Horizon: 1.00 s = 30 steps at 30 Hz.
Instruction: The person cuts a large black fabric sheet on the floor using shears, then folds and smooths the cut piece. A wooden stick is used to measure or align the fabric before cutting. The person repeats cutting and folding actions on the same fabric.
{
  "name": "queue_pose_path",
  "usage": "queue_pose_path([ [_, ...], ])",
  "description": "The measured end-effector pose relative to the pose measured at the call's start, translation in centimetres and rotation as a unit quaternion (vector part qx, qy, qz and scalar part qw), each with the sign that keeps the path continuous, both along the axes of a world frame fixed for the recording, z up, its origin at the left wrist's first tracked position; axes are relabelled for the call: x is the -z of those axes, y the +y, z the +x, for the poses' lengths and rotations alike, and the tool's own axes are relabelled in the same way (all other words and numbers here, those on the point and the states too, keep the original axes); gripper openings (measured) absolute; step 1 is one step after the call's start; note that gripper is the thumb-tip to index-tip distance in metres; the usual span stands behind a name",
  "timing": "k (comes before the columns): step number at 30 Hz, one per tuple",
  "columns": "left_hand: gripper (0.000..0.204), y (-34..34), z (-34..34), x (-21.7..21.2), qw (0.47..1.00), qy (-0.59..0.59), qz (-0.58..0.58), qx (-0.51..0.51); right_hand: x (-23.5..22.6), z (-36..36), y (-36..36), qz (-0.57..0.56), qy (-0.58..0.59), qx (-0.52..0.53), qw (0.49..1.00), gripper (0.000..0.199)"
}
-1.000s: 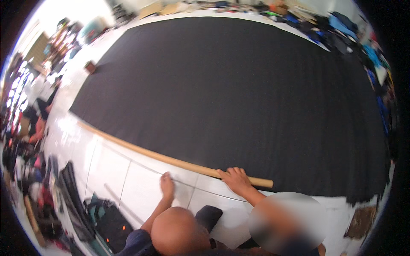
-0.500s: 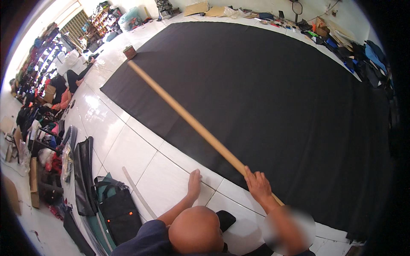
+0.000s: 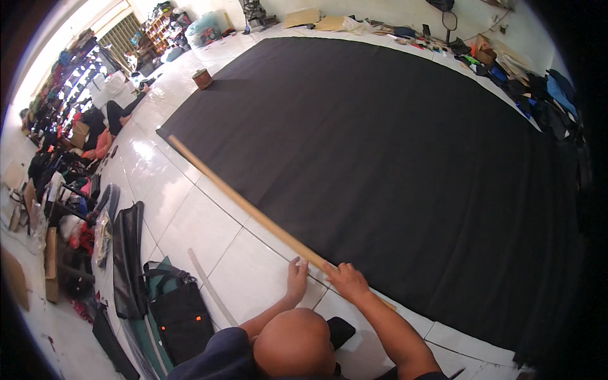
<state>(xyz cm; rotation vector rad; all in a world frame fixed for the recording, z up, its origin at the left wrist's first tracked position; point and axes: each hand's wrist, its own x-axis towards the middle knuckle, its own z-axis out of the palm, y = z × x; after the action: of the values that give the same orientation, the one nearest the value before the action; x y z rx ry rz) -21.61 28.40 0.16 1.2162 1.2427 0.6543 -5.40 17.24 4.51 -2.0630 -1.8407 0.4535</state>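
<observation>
A long, light wooden strip (image 3: pixel 235 195) lies slantwise along the near left edge of a large black cloth (image 3: pixel 386 152) spread on the floor. My right hand (image 3: pixel 347 280) grips the strip close to its near end, fingers bent over it. Just left of that, my left hand (image 3: pixel 296 278) holds nothing. Its fingers are raised and slightly apart, with the tips beside the strip; whether they touch it I cannot tell. By my right forearm a dark, rounded flat thing (image 3: pixel 342 330) rests on the tiles.
A small brown block-like object (image 3: pixel 202 79) sits at the cloth's far left corner. To my left are a black bag (image 3: pixel 180 316), a thin pale strip (image 3: pixel 212 288) and a folded black piece (image 3: pixel 128 263). A seated person (image 3: pixel 101 142) and piled goods line the left side.
My right hand has drawn the wooden strip leftward and nearer, from across the cloth onto its near left edge. My left hand has shifted slightly right.
</observation>
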Motion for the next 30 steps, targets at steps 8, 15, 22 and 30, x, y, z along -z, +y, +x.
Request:
queue_pose_path([
  [8, 0.067, 5.8, -1.3, 2.9, 0.970, 0.216, 0.068, -0.088, -3.0, 3.4, -2.6, -0.170, 0.031, -0.094, 0.981, 0.052],
  [15, 0.079, 20.5, -12.4, 4.8, 0.891, 0.433, 0.108, -0.086, -11.9, 18.1, -18.2, -0.268, -0.122, 0.044, 0.955, 0.036],
  [22, 0.059, 25.1, -3.3, -1.0, 0.729, 0.389, 0.540, 0.162, -14.7, 17.1, -44.5, -0.400, -0.043, 0.356, 0.844, 0.040],
  [30, 0.052, 0.8, 24.7, -17.6, 0.431, 0.309, 0.499, 0.685, -1.5, -2.5, -61.5, -0.406, 0.116, 0.598, 0.682, 0.060],
])
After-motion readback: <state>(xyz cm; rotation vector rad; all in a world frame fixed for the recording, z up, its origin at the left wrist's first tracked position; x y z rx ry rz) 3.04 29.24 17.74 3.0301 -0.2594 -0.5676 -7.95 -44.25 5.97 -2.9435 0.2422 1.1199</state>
